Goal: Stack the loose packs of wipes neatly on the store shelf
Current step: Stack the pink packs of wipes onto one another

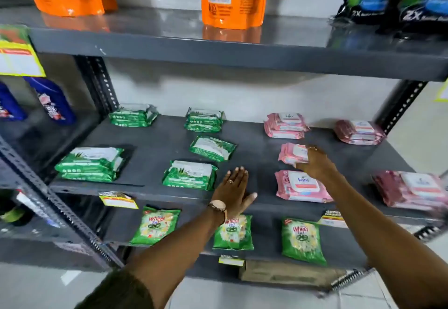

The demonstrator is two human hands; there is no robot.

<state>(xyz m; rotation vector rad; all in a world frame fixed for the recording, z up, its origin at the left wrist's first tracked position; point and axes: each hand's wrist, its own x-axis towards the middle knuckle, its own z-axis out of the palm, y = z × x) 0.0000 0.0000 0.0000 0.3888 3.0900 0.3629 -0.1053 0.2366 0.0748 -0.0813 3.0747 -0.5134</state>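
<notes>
- The middle shelf (254, 163) of a grey metal rack carries green packs of wipes on its left half and pink ones on its right half.
- The right hand (315, 165) reaches over the shelf and its fingers (301, 166) grasp the near right edge of a loose pink pack (291, 153), which lies flat with its long axis roughly left to right, slightly tilted.
- Just in front of it lies another single pink pack (301, 187), label up, long axis left to right.
- The left hand (234, 191) rests flat on the shelf's front part, fingers spread and released, holding nothing, just right of a green pack (190, 175).
- A loose green pack (212, 148) lies behind, skewed so its long axis runs down to the right.
- Stacks of green packs (89, 164) and pink packs (286, 125) sit further off.
</notes>
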